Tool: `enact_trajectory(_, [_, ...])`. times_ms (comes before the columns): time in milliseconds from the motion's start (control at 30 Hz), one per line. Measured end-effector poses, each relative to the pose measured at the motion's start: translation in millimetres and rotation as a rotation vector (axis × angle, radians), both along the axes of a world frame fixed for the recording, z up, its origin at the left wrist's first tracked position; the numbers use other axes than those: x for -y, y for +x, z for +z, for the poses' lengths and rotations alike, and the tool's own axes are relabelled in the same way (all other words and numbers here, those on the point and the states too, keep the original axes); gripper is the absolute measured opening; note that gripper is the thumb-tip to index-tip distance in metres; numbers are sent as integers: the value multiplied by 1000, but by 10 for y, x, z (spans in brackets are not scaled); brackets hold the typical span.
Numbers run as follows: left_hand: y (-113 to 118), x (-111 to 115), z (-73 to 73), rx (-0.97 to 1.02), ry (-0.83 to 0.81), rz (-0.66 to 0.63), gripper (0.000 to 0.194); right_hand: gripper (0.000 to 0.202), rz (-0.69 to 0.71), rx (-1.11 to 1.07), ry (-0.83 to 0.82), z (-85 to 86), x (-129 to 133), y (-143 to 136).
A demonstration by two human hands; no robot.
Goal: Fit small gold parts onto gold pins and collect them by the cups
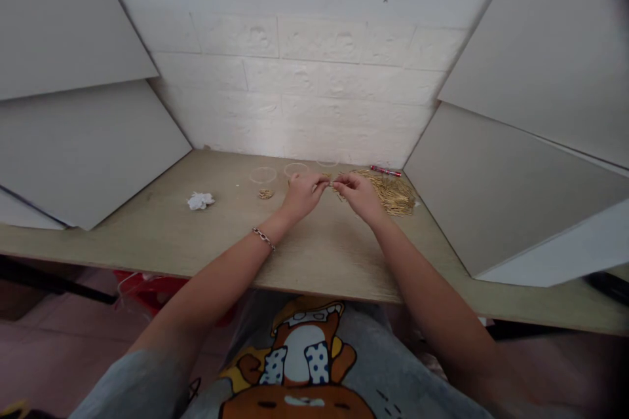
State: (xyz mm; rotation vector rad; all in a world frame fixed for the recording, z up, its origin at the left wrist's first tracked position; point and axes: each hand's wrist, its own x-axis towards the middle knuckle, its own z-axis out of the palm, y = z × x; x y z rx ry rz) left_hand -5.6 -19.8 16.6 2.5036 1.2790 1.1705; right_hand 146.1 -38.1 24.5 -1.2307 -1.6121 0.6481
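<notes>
My left hand [305, 191] and my right hand [358, 193] meet fingertip to fingertip just above the table, both pinched closed. What they hold between them is too small to make out. Right beside my right hand lies a wide pile of thin gold-coloured sticks or pins [397, 196]. A small bunch of similar gold pieces [266, 194] rests on the table left of my left hand. Behind my hands are thin clear rings or round lids [263, 175], partly hidden. A chain bracelet [264, 238] is around my left wrist.
A crumpled white tissue [200, 201] lies on the left of the wooden table [324, 262]. A red pen-like tube [386, 171] sits behind the gold pile. Grey boards stand on the left [93, 150] and right [506, 177]. A white brick-patterned wall [319, 78] closes off the back.
</notes>
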Motion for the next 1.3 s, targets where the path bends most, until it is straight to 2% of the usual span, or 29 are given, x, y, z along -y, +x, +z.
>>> enact_trajectory(267, [2, 11, 6, 13, -13, 1, 19, 18, -19, -33, 22, -73, -29, -4])
enact_trajectory(567, [0, 4, -2, 24, -30, -8, 20, 19, -44, 3, 41, -71, -22, -18])
enact_trajectory(900, [15, 39, 30, 255, -285, -70, 21, 18, -17, -36, 57, -108, -24, -33])
enact_trajectory(1100, [19, 11, 17, 315, -321, -117, 20, 16, -17, -23, 84, -83, 12, -57])
enact_trajectory(1300, [24, 31, 51, 373, -389, -136, 18, 16, 21, -122, 26, -51, 30, -83])
